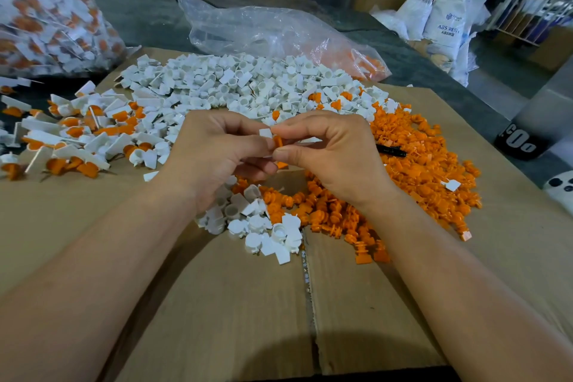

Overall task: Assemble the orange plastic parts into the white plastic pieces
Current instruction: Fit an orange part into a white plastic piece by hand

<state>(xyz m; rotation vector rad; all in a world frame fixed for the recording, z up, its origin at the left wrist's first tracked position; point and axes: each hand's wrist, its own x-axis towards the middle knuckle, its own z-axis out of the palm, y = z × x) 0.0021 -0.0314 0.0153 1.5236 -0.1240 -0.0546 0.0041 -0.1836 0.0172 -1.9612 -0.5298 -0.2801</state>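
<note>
Left grip (217, 152) pinching white piece (265, 133), right grip (325, 152) pinching orange part (278, 141), white heap (248, 80) behind, orange heap (428, 158) beside

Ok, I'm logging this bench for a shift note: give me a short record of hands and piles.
left hand: grips white piece
right hand: pinches orange part against it
white pile: back of cardboard
orange pile: right side, black object on it
assembled pieces: left side
full bag: far left, holds assembled pieces
</note>
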